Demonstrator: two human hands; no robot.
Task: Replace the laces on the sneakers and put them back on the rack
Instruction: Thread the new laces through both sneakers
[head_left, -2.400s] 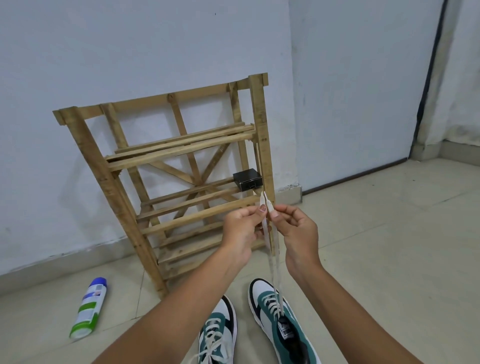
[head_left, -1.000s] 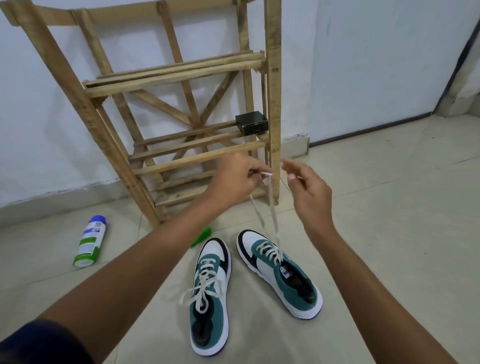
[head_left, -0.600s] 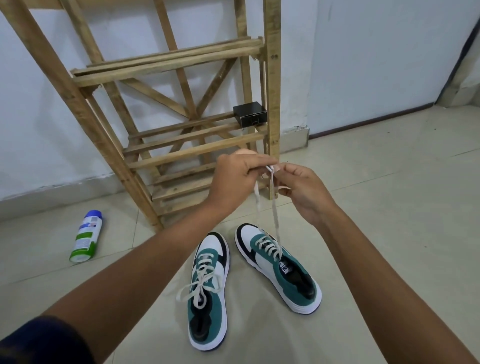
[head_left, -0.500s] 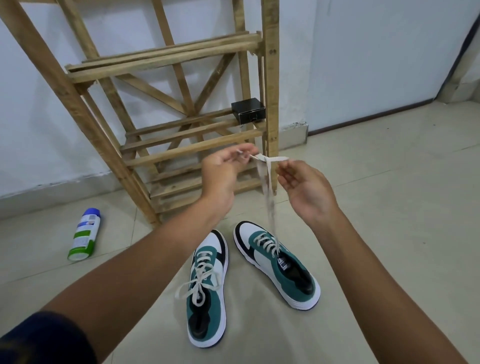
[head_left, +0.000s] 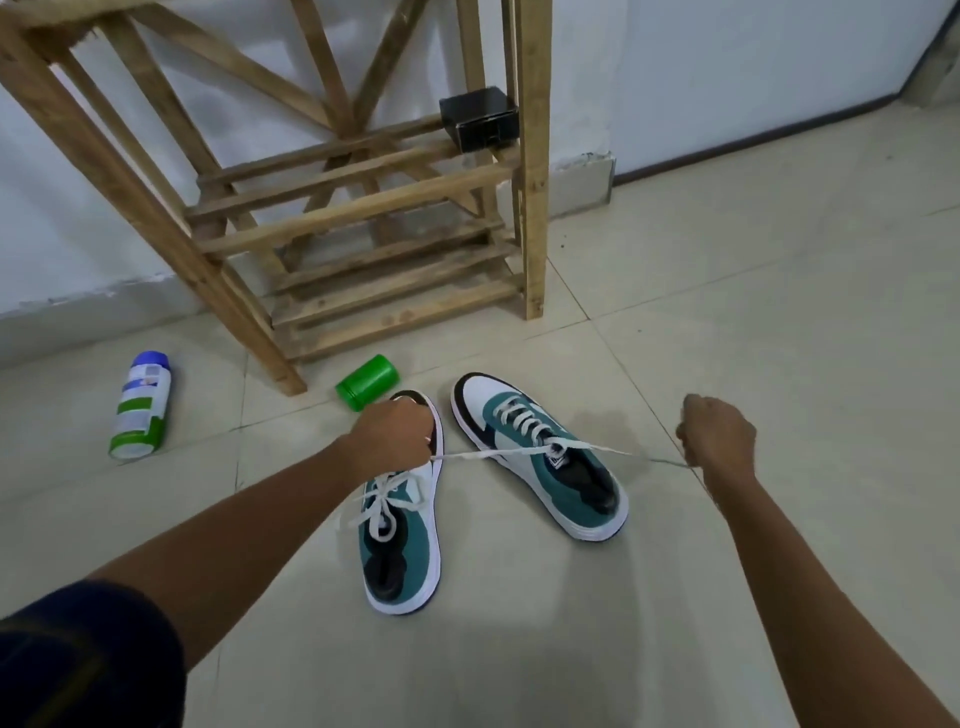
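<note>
Stretching sideways from the right sneaker (head_left: 540, 457) on the floor (head_left: 727, 312), the lace (head_left: 483, 455) has each end pinched: left hand (head_left: 397, 434) fingers curled tight on one, right hand (head_left: 719, 434) fisted on the other. Left sneaker (head_left: 402, 540) lies alongside w/ lace tied. Green cap (head_left: 367, 382), spray can (head_left: 140, 405) lie nr the rack (head_left: 363, 208); black box (head_left: 480, 118) on a slat, contents unseen.

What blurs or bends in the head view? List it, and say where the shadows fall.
Head view: the white shoelace smears thin toward the right hand; wide-angle distortion splays the wooden slatted rack; light is soft, with faint shadows under the teal-and-white sneakers on the pale tiled floor.
</note>
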